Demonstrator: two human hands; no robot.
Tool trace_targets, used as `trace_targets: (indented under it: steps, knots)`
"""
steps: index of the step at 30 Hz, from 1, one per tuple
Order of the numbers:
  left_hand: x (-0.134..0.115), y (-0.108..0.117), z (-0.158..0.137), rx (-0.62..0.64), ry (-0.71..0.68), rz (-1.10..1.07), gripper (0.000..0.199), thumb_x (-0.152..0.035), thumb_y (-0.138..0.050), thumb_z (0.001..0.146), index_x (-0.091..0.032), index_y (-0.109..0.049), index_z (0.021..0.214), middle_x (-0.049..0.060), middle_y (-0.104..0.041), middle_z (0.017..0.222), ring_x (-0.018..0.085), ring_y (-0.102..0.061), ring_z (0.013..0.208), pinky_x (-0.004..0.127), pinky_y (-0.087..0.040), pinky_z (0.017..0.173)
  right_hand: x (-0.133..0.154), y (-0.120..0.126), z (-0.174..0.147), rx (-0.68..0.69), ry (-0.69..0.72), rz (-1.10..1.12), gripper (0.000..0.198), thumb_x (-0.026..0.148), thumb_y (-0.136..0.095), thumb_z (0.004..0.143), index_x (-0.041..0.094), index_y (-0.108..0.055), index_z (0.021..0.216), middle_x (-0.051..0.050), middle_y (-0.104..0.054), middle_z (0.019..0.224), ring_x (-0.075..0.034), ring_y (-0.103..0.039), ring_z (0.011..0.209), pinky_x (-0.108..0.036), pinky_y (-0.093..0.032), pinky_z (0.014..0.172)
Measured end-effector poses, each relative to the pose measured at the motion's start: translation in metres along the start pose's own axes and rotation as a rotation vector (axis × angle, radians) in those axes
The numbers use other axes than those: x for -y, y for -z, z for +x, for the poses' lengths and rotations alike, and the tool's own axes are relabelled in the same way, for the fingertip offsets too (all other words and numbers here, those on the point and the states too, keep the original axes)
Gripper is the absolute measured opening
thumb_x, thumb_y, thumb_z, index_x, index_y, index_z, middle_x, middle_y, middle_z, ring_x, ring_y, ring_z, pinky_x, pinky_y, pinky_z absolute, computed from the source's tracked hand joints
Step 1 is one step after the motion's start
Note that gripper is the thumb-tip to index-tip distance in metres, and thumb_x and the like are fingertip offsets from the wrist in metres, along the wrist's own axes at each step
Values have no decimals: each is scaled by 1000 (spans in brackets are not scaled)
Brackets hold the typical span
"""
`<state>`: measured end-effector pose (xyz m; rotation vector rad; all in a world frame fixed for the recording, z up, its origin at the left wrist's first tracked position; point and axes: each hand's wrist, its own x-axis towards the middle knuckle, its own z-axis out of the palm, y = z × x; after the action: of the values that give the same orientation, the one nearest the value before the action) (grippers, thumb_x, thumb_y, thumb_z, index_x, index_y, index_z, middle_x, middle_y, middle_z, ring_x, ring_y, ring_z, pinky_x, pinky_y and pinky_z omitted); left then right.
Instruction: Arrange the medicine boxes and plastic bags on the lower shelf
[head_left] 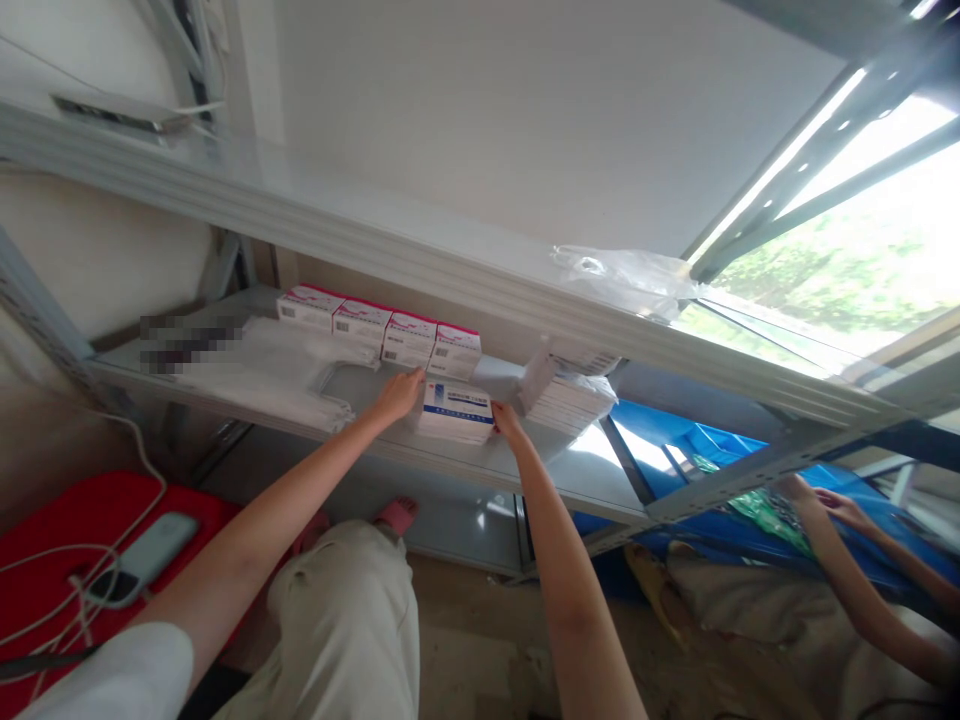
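Note:
A white carton [456,412] with a blue stripe and printed lettering sits at the front of the middle shelf, between my two hands. My left hand [400,394] is closed at its back left corner, the fingertips partly hidden. At the right edge, my right hand [507,420] grips the same carton, thumb and fingers closed around its side. Behind it stands a row of several white-and-pink boxes [411,338]. Left of my left hand lie clear plastic bags [277,370]. A stack of white packets [566,400] rests to the right of my right hand.
An upper shelf edge [375,240] runs above my hands, with a clear plastic bag [630,275] hanging over it. A red stool [112,500] at left carries a phone-like device [150,555] and white cables. At right, another person's hands [817,500] work over a blue surface [847,490].

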<state>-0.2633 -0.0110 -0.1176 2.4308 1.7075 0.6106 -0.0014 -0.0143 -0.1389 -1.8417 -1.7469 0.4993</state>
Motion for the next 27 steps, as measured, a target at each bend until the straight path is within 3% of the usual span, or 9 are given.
trace_targets:
  steps: [3, 6, 10, 16, 20, 23, 25, 27]
  knots:
    - [3, -13, 7, 28, 4, -29, 26, -18, -34, 94, -14, -58, 104, 12, -67, 91, 22, -63, 89, 30, -45, 76, -7, -11, -5, -14, 1, -3, 33, 31, -42, 82, 14, -70, 86, -7, -69, 67, -19, -62, 60, -26, -47, 57]
    - [5, -25, -2, 34, -8, -68, 24, -19, -37, 94, -13, -57, 106, 13, -66, 99, 22, -62, 93, 30, -45, 79, -17, -22, -25, -85, 22, -2, 34, 25, -42, 81, 16, -68, 101, -11, -71, 92, -22, -65, 83, -28, -48, 70]
    - [7, -39, -35, -14, 1, -150, 32, -15, -44, 90, -16, -49, 122, 12, -59, 117, 22, -61, 100, 33, -46, 86, -31, -37, -64, -197, 91, 27, 42, 24, -37, 83, 14, -58, 118, -12, -67, 103, -21, -62, 92, -31, -47, 81]
    - [7, -47, -85, -104, -95, -178, 37, -13, -51, 86, -17, -51, 123, 10, -49, 131, 24, -46, 121, 39, -38, 102, -30, -50, -121, -292, 210, -52, 44, 27, -36, 86, 17, -48, 128, -12, -58, 119, -24, -52, 113, -40, -42, 92]
    - [2, -27, -91, -146, -114, -219, 38, -16, -53, 85, -18, -53, 124, 11, -46, 134, 24, -44, 123, 41, -36, 104, -23, -46, -134, -393, 235, 22, 45, 22, -38, 84, 17, -47, 127, -15, -49, 129, -23, -46, 120, -40, -39, 97]
    - [-7, 1, -80, -206, -113, -238, 31, -21, -46, 90, -21, -56, 119, 7, -50, 130, 21, -49, 119, 36, -38, 103, -10, -27, -123, -506, 192, 41, 43, 21, -39, 82, 16, -48, 124, -15, -49, 126, -24, -45, 119, -43, -37, 99]
    - [-15, 18, -65, -184, -148, -238, 27, -29, -42, 93, -23, -59, 114, 4, -52, 127, 18, -54, 112, 32, -41, 100, 6, -8, -109, -463, 256, 3, 43, 23, -42, 83, 17, -46, 125, -13, -50, 125, -24, -44, 120, -43, -35, 102]
    - [-22, 28, -45, -141, -224, -219, 29, -35, -44, 93, -23, -58, 115, 4, -51, 129, 19, -54, 114, 31, -40, 100, 25, 11, -90, -300, 386, -79, 49, 28, -50, 83, 19, -43, 130, -11, -48, 131, -24, -40, 125, -43, -32, 105]
